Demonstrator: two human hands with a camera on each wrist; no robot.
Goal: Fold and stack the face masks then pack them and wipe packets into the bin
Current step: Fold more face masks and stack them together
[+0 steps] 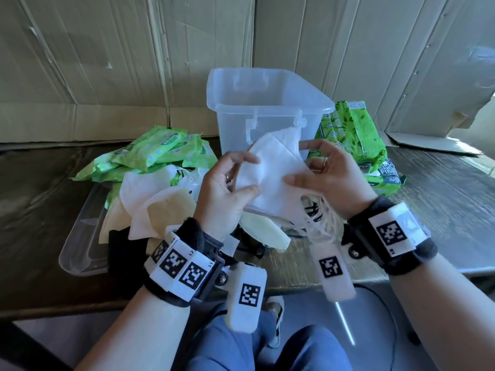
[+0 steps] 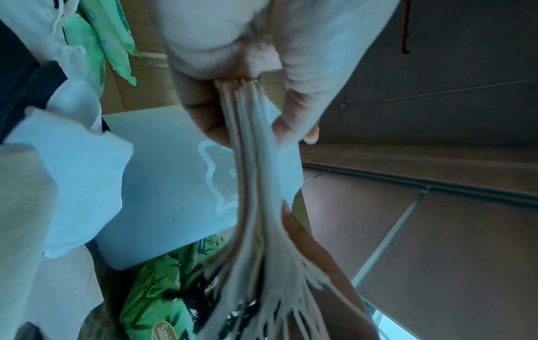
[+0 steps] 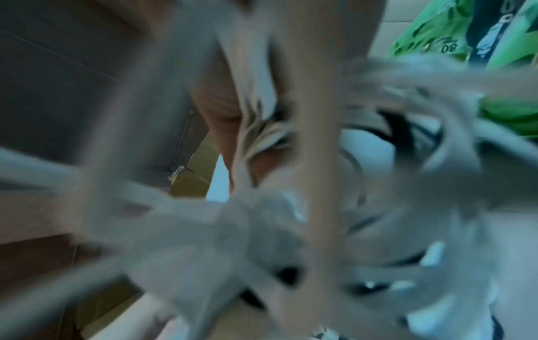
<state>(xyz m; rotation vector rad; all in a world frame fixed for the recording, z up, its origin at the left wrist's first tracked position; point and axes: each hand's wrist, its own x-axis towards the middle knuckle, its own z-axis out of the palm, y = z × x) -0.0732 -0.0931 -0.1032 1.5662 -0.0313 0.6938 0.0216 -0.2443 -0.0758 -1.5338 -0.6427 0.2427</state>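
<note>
Nearest the person, above the front edge of the bench, both hands hold a stack of folded white masks in the air. The left hand has its grip closed on the stack's left end, thumb on top; the right hand pinches the right end, where the ear loops hang down. Beneath lies a loose heap of masks, partly over a clear lid. Farther back stands the clear bin, upright, with green wipe packets left of it and more packets just right of it.
</note>
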